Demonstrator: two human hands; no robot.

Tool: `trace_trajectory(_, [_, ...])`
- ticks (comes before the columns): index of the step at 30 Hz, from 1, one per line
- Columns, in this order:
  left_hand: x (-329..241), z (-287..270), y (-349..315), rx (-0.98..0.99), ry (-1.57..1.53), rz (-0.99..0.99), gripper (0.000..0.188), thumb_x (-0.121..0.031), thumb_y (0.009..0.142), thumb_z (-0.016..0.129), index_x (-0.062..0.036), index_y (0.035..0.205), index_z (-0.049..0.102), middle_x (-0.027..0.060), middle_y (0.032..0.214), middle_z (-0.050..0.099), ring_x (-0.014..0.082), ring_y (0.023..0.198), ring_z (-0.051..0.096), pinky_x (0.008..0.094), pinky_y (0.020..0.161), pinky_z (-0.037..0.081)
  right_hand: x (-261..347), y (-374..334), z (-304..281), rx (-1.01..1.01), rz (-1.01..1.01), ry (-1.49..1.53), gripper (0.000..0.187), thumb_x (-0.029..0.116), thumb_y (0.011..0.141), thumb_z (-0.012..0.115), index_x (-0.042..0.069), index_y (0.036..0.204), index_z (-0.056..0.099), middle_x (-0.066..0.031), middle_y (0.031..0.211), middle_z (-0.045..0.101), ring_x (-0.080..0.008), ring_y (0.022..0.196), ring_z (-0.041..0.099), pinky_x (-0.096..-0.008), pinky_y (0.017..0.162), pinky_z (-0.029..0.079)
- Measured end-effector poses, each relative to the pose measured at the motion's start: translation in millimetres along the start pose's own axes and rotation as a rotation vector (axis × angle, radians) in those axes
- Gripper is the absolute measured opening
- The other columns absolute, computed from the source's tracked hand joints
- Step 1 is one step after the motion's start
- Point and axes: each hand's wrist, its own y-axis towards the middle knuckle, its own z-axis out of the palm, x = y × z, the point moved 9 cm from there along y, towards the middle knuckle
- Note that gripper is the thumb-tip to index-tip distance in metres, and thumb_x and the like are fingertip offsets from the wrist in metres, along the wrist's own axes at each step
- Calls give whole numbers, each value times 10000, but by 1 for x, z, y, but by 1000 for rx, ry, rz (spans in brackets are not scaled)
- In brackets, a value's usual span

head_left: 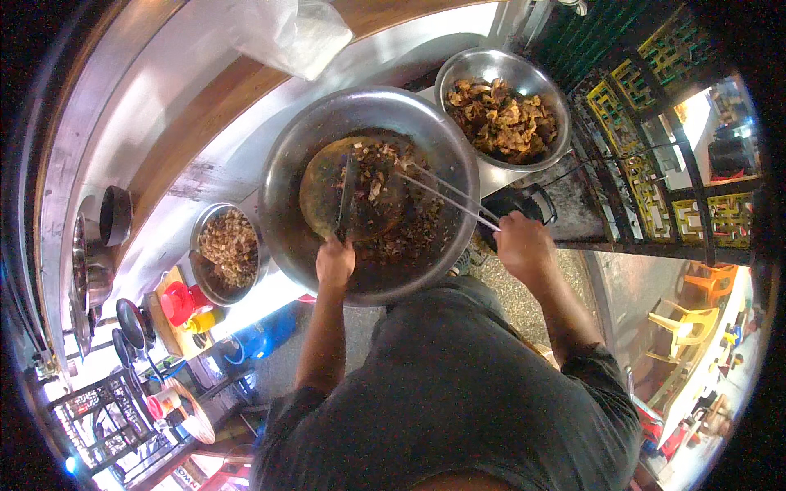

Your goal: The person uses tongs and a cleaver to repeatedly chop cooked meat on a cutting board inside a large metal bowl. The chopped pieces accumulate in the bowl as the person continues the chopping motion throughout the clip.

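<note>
In front of me stands a wide metal basin (pixel 284 147) with a round chopping board (pixel 318 176) inside it. My left hand (pixel 335 262) is closed round the handle of a knife (pixel 346 196), whose dark blade, seen nearly edge-on, is over the board. From the right, my right hand (pixel 524 247) grips a pair of metal tongs (pixel 449 195). Their tips reach in among chopped brown pieces (pixel 378 182), which look like meat, on the board's right part. More small bits lie scattered across the basin's floor, right of the board and below it.
Beyond the basin at right, a metal bowl (pixel 560 92) holds large browned chunks (pixel 503 121). A smaller bowl (pixel 205 278) of chopped pieces (pixel 229 245) stands at left. Nearby are red and yellow containers (pixel 187 307) and a blue gas cylinder (pixel 260 337). A plastic bag (pixel 296 37) hangs above.
</note>
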Motion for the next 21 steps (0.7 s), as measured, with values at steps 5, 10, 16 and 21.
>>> trace_trajectory(5, [-29,-20,-35,-290,-237,129,464,-314,941,612,51,1205,499,262,797,668,462,749,668,544,672,532,-9,24,5,-86,-91,-171,171,154,790,603,32,859,701,-173,888,682,-338,771,704,-445,666,583])
trace_trajectory(10, [-7,32,7,-186,18,190,451,-389,968,553,37,1103,492,309,815,658,498,764,658,544,656,542,11,60,37,-63,-211,-151,144,136,790,613,44,777,723,-169,836,704,-332,776,717,-450,657,587])
trace_trajectory(16, [-33,-4,-29,-123,-95,127,545,-391,964,538,103,1187,485,335,877,655,474,861,667,565,732,527,5,14,1,-54,-97,-79,200,167,827,570,24,862,705,-191,888,680,-375,829,702,-477,716,581])
trace_trajectory(21, [-15,-15,-24,-17,-83,89,453,-347,944,580,61,1126,505,322,995,656,478,979,639,556,847,503,25,1,1,-37,-91,21,222,170,839,554,10,913,688,-198,938,659,-385,851,694,-471,737,578])
